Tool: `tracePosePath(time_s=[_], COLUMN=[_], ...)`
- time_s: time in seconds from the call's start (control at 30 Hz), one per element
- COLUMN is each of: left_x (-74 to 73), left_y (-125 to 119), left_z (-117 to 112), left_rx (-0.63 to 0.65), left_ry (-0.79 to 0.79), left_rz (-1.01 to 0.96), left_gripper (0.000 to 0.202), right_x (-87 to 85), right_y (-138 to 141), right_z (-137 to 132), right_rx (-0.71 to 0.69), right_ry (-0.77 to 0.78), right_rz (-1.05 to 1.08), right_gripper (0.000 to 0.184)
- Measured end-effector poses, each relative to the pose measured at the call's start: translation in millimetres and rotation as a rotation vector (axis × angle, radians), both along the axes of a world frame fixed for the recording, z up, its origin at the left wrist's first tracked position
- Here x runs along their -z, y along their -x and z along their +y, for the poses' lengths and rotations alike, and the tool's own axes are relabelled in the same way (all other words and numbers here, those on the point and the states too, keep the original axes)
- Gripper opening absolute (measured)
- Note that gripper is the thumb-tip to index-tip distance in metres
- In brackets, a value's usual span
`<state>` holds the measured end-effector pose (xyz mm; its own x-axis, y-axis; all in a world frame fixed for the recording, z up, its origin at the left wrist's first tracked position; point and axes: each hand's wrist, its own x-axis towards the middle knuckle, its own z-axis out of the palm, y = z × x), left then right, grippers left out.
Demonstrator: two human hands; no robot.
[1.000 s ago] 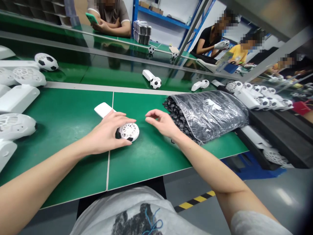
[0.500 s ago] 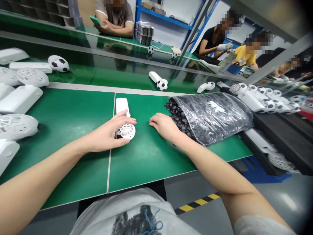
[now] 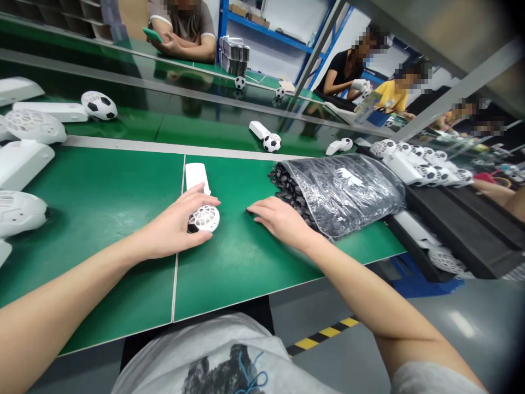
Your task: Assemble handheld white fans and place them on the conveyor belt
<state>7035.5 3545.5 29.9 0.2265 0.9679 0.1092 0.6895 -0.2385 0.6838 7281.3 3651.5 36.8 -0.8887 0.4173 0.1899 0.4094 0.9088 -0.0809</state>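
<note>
My left hand [image 3: 174, 227] curls over the round grille head of a white hand-held fan [image 3: 198, 200] that lies on the green table [image 3: 102, 202], its handle pointing away from me. My right hand [image 3: 279, 217] rests palm down on the table, fingers close together, just left of a clear plastic bag [image 3: 346, 189] full of small black parts. Some of those black parts [image 3: 287, 189] spill from the bag's open mouth near my fingers. Nothing shows in my right hand.
More white fans and grille shells [image 3: 24, 158] are stacked at the left edge. Soccer-ball patterned fans [image 3: 266, 138] lie on the conveyor belt behind. A black tray with finished fans [image 3: 418, 167] sits at the right. Several other people sit across the line.
My left hand turned the fan so its handle points away from me instead of to the left. My right hand dropped from a raised, loose pose to lie flat by the bag.
</note>
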Motion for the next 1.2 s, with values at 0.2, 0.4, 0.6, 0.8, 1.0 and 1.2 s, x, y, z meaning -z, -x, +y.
tracePosePath(time_s=[0.2,0.4,0.6,0.8,1.0,1.2], left_x=[-4.2,-4.0,-4.7,-3.7,-7.1,-7.8], left_y=[-2,-3,0,0,-3,-4], left_z=[-3,-1,0,0,-1,-1], left_rx=[0.05,0.074,0.131,0.156,0.157,0.108], left_ry=[0.005,0.004,0.027,0.002,0.012,0.037], left_rz=[0.004,-0.017,-0.032,-0.051,-0.039,-0.015], left_gripper=[0.049,0.042,0.044,0.04,0.03,0.038], right_x=[14.0,-5.4,-6.4,3.2,7.1,-0.9], right_y=[24,42,59,66,70,41], right_z=[5,-22,-38,-42,-49,-22], right_rx=[0.016,-0.089,-0.266,-0.163,-0.097,0.164], right_ry=[-0.054,0.489,0.489,0.602,0.72,0.514], right_rz=[-0.077,0.378,0.369,0.503,0.504,0.365], right_gripper=[0.02,0.005,0.004,0.011,0.011,0.01])
